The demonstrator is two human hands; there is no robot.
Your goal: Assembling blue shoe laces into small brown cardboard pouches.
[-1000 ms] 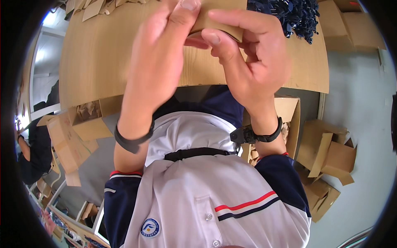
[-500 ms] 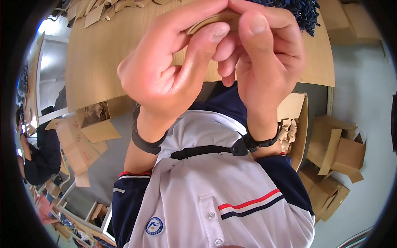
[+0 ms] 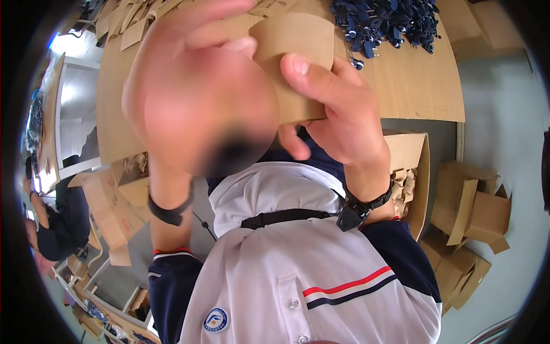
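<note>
Cardboard covers the wide brown worktable [image 3: 401, 92], the largest thing in view. Beside it on the person's right stands an open brown cardboard box [image 3: 413, 166] with crumpled paper inside. Near the table's far edge lies a heap of dark blue tags [image 3: 389, 20]. Raised close to the camera, a small folded brown cardboard piece [image 3: 298, 51] is pinched by both hands: the right hand [image 3: 338, 114] with thumb on its front, the blurred left hand [image 3: 200, 103] curled over its left side.
</note>
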